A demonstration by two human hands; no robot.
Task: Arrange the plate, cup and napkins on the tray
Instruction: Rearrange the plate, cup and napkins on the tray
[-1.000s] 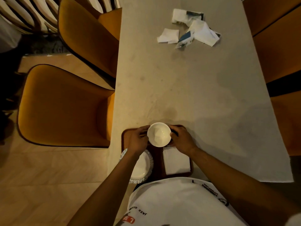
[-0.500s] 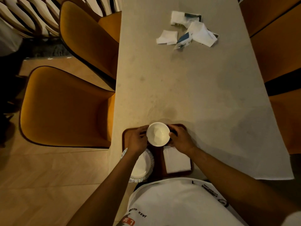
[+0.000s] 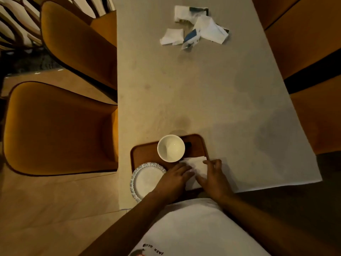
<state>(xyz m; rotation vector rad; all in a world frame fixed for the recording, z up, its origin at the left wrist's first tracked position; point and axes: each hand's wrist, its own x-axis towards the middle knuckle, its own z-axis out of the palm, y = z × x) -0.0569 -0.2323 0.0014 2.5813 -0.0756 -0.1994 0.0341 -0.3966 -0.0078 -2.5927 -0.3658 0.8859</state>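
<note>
A brown tray lies at the near edge of the table. A white cup stands upright at the tray's far middle, with no hand on it. A white plate with a patterned rim sits at the tray's near left corner. A folded white napkin lies on the tray's right side. My left hand rests on the napkin's left edge and my right hand on its right edge, fingers spread flat over it. Much of the napkin is hidden under my hands.
Crumpled white napkins and a blue-and-white wrapper lie at the far end of the table. Orange upholstered chairs stand along the left side, and more orange seating on the right.
Both hands have let go of the cup and moved down to the napkin. The cup stays standing at the tray's far middle.
</note>
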